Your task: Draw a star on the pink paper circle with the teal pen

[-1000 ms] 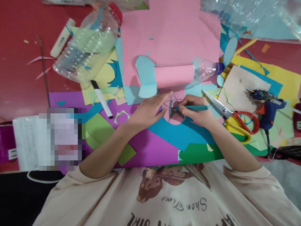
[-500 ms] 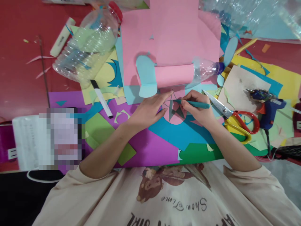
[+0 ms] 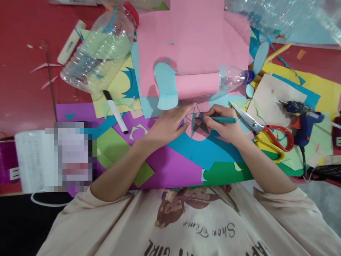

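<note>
My right hand [image 3: 222,122] grips a teal marker [image 3: 223,120], its tip on a star drawn on a round piece of pink paper [image 3: 198,135]. Parts of the star are filled in dark. Flat on the left side of this paper lies my left hand [image 3: 170,124], fingers stretched out. Just beyond both hands, a clear plastic bottle [image 3: 230,79] lies on its side, wrapped in pink paper, with a purple cap and a light blue paper piece [image 3: 166,85] at its left end. Scissors [image 3: 255,126] with red and yellow handles rest right of my right hand.
A blue glue gun [image 3: 303,129] lies at the right with its cord. On the left are a black-and-white marker [image 3: 115,112], a large clear bottle [image 3: 98,49] with a red cap, and a glue stick [image 3: 70,42]. Coloured paper sheets and scraps spread across the red table [image 3: 21,81].
The teal marker's tip has shifted slightly left and down over the star, my right hand moving with it. My left hand has stayed in place.
</note>
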Motion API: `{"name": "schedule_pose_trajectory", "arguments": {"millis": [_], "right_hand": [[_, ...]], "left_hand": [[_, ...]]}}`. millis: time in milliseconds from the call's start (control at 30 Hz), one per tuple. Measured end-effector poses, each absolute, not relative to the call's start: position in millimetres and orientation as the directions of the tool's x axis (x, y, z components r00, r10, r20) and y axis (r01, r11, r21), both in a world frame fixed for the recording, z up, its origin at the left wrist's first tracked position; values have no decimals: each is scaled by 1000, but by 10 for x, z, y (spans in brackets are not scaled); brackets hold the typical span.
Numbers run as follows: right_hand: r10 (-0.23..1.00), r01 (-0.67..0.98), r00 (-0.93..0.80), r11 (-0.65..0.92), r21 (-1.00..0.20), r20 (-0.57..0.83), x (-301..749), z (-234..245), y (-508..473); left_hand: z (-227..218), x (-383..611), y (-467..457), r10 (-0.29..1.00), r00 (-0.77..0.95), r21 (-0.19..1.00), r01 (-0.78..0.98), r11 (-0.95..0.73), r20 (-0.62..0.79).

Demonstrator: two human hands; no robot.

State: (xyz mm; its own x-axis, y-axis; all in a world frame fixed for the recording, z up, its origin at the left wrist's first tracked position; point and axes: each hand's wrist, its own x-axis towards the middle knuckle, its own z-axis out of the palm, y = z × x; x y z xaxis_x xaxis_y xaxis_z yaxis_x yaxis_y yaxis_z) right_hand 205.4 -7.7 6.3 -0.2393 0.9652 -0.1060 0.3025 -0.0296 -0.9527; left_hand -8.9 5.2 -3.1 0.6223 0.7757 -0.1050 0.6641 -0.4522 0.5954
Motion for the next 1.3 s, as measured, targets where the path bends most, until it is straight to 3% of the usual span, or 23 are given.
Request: {"name": "schedule_pose_trajectory", "arguments": {"millis": [267, 600, 1300], "right_hand": [[942, 262, -310, -45, -964, -128, 2075, 35, -89], [984, 254, -136, -75, -964, -113, 2070, 27, -77], [948, 317, -295, -20, -948, -118, 2090, 39, -88]], "left_hand": [[-28, -86, 47, 777, 624, 615, 648, -449, -90], [-31, -88, 56, 777, 623, 615, 648, -449, -90], [-24, -89, 52, 776, 624, 613, 650, -448, -94]]}}
